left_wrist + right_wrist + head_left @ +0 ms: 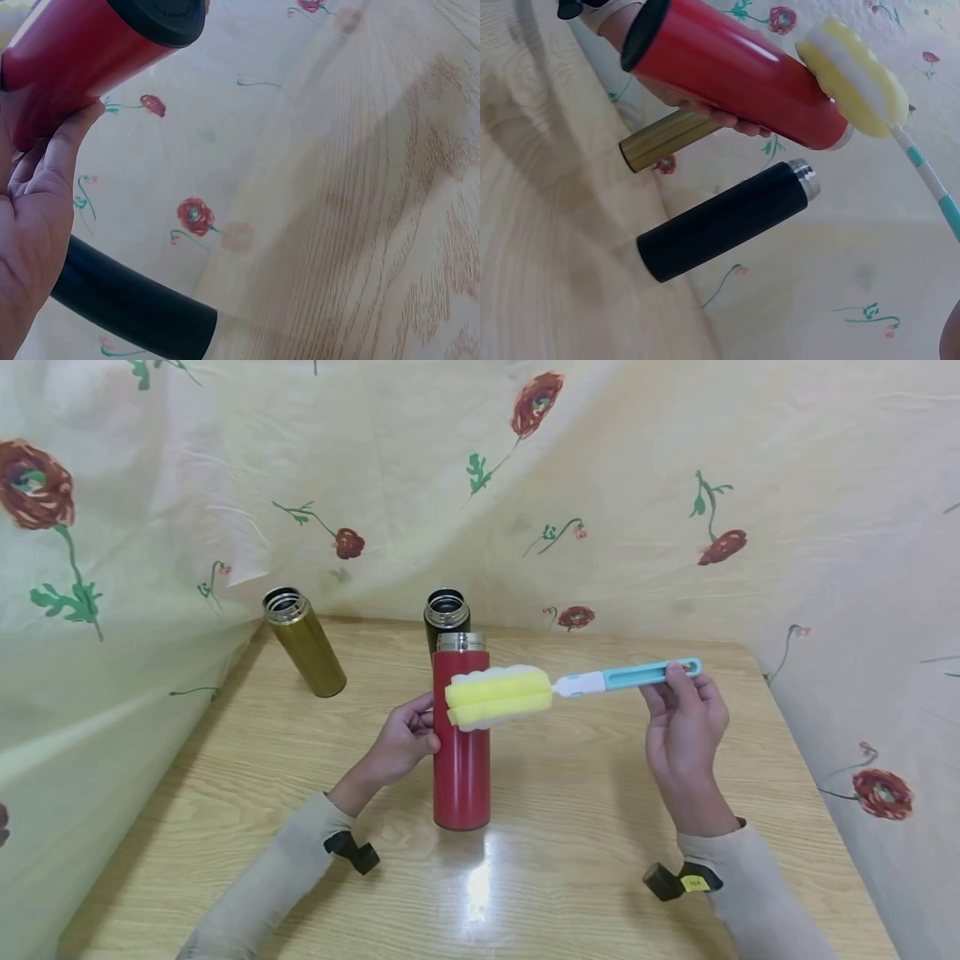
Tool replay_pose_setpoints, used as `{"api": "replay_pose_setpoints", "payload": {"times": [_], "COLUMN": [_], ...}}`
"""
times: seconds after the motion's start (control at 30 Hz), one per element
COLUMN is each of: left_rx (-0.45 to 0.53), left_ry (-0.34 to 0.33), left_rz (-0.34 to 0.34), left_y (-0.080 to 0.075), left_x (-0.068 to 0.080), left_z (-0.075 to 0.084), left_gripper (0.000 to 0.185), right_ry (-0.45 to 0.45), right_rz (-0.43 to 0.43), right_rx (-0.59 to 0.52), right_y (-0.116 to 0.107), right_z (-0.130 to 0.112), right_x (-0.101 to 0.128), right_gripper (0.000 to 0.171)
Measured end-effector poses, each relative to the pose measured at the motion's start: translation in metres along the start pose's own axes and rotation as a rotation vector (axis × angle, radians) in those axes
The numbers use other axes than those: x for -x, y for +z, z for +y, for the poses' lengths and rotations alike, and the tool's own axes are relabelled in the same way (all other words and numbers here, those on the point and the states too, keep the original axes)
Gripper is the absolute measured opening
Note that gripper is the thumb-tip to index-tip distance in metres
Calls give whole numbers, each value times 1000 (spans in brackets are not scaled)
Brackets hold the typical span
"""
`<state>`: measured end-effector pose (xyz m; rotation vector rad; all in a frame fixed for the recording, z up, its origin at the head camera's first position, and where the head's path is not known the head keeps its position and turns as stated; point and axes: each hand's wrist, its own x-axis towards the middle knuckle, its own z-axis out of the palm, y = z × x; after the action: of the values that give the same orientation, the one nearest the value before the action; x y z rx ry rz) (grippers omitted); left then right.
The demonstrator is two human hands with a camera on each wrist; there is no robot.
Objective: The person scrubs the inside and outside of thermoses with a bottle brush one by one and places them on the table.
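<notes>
My left hand grips a red thermos flask by its side, fingers behind it. The flask is upright and open-topped, with a bare steel neck; its dark base shows from beneath in the left wrist view. My right hand holds a bottle brush by the end of its light blue and white handle, thumb on top. The yellow and white sponge head points left, level, and overlaps the upper flask in the head view. From the right wrist, the sponge appears beside the flask's neck end.
Behind the red flask stands a black flask, lidless, with a steel neck. A gold flask, also lidless, stands at the back left of the wooden table. A flower-printed cloth hangs along the back and sides.
</notes>
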<state>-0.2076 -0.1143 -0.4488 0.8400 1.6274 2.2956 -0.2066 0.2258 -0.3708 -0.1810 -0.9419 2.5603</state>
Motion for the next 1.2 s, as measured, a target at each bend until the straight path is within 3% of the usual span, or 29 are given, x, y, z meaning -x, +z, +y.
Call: {"api": "replay_pose_setpoints", "payload": {"times": [0.53,0.77,1.0,1.2], "left_rx": [33,58,37,31], "left_ry": [23,43,37,30], "left_rz": [17,4,2,3], "left_y": [0,1,0,1], "left_x": [-1,-2,-2,-2], "left_z": [-2,-3,-2,-1], "left_gripper": [107,101,104,102], "right_ry": [93,160,136,104], "right_rz": [16,-44,-120,-130], "right_rx": [80,149,167,148], "right_y": [-31,-44,-49,-47], "right_z": [-3,-1,3,5], "right_x": [24,37,44,43], "right_gripper": [7,6,8,7]}}
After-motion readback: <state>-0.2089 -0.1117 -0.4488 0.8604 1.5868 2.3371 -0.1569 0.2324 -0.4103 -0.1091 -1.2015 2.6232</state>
